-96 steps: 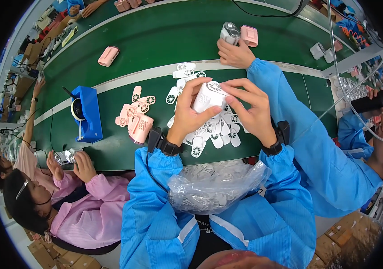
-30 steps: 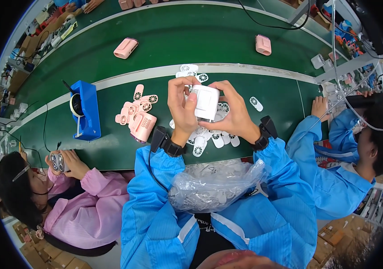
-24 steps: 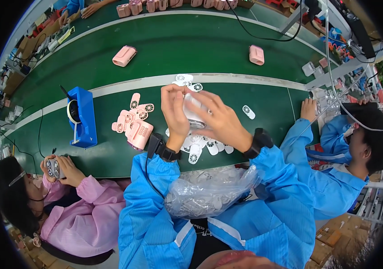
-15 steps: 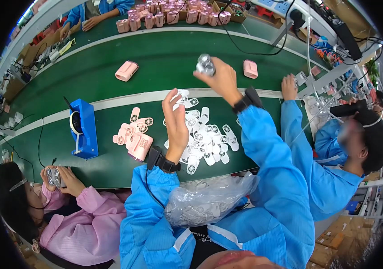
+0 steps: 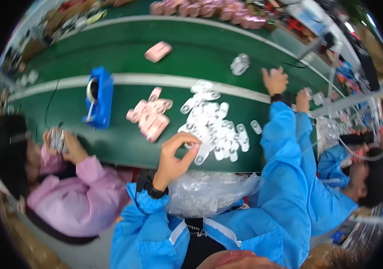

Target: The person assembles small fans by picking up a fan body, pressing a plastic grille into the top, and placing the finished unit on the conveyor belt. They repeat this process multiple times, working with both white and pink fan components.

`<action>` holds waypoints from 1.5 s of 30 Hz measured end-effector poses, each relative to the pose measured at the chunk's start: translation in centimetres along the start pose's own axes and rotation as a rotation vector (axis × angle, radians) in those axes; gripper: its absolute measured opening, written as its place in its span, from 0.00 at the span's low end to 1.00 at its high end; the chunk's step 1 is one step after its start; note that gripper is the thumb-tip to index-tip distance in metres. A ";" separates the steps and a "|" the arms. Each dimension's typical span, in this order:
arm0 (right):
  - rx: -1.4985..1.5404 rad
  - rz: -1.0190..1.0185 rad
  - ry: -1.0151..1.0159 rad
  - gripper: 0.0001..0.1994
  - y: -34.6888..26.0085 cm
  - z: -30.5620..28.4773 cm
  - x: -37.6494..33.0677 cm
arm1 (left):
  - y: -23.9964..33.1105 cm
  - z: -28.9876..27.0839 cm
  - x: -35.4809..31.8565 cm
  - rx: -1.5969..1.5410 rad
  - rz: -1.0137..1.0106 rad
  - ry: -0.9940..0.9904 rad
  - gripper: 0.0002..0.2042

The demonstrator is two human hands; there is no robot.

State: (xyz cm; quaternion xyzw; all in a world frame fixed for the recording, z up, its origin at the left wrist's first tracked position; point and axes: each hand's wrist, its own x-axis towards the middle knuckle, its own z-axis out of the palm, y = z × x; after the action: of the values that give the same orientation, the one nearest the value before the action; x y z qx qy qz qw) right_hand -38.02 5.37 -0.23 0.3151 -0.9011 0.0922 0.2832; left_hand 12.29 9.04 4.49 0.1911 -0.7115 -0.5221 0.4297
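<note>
My left hand (image 5: pixel 177 158) is at the near-left edge of a pile of white oval pieces (image 5: pixel 209 121) with round grille prints. Its thumb and forefinger pinch together at the end of one white oval piece (image 5: pixel 202 154). Out over the green belt, my right hand (image 5: pixel 275 83) has its fingers curved down around a small pink case, mostly hidden by the hand and blurred. Left of that hand, a clear-and-silver device shell (image 5: pixel 240 64) lies on the belt.
Pink oval pieces and a pink case (image 5: pixel 155 127) lie left of the pile. A blue tape dispenser (image 5: pixel 99 98) stands further left. Another pink case (image 5: pixel 158 52) rests on the belt. A clear bag (image 5: pixel 209 193) is at my lap. Co-workers sit on both sides.
My right hand has let go of the clear-and-silver shell on the belt and moved right to the pink case. My left hand came down from above the pile into a pinch. The view has shifted.
</note>
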 end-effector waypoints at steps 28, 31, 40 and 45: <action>1.012 -1.324 -0.482 0.12 -28.7 -12.5 -10.4 | -0.3 -6.3 -3.4 -0.552 -0.272 0.339 0.17; 0.898 -1.430 -0.557 0.12 -29.4 -12.4 -10.8 | 0.3 -5.7 -3.6 -0.459 -0.322 0.370 0.18; 0.992 -1.167 -0.632 0.10 -28.0 -10.8 -9.3 | 0.8 -3.9 -2.5 -0.301 -0.304 0.280 0.24; 1.349 -0.787 -0.712 0.09 -21.6 -18.9 -12.3 | 0.1 -3.8 -3.1 -0.241 -0.234 0.130 0.26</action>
State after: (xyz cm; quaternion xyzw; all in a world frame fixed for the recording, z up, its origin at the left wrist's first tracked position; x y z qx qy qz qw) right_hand -8.23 1.27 8.06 0.7160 -0.5140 0.3990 -0.2529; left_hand 17.10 9.08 3.64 0.2530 -0.5875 -0.6365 0.4310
